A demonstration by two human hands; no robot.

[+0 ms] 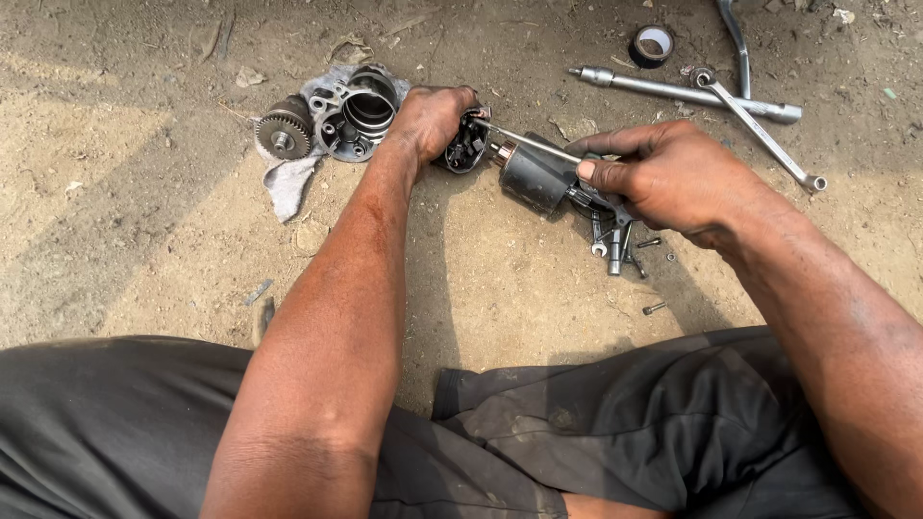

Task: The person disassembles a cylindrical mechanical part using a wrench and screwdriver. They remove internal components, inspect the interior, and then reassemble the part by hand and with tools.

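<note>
My left hand [430, 120] grips a small dark round end cap with brush parts [467, 146], held just above the dirt ground. My right hand [663, 175] holds a screwdriver whose thin metal shaft [527, 140] points left, with its tip at the cap. A dark cylindrical motor body [535, 177] lies just under the shaft, between my hands and against my right thumb. Both forearms reach out over my dark trousers.
A silver motor housing [358, 113] and a toothed gear [283, 128] rest on a grey rag [291, 183] at upper left. A cross wheel wrench [716, 94], a roll of black tape [652, 44], small spanners [611, 242] and loose screws [655, 308] lie at right.
</note>
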